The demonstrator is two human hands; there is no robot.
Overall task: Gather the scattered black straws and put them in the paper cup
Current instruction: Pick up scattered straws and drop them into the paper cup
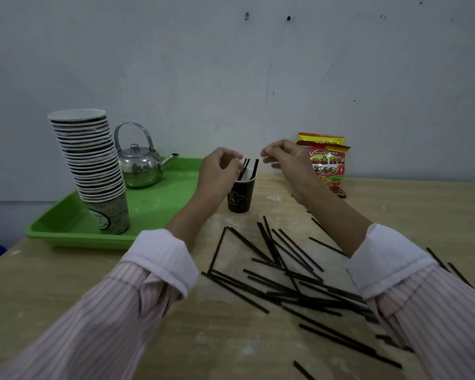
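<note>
Head view of a wooden table (66, 297) set against a pale wall (231, 64). A black paper cup (240, 197) stands upright near the middle of the table, just to the right of a green tray (66, 229). A few black straws (255, 168) stand in the cup, leaning against its rim with their upper ends projecting above it.

The left hand (220, 165) is raised just left of the cup's mouth. Its fingers are curled, with the fingertips (237, 160) just beside the upper ends of the standing straws. Whether they pinch a straw or merely lie close to it cannot be told.

The right hand (283, 154) is raised to the right of the cup and apart from it. Its fingers are curled in toward the thumb and close on nothing that can be seen. Both forearms wear striped sleeves (154, 272) with turned-back cuffs.

The scattered straws (285, 275) lie flat on the table nearer the viewer than the cup. They cross one another in a loose heap between the two forearms and run on under the right sleeve.

On the tray stand a tall, slightly leaning stack of paper cups (91, 165) and a metal kettle (140, 165). Two snack packets (327, 160) lean against the wall behind the right hand.
</note>
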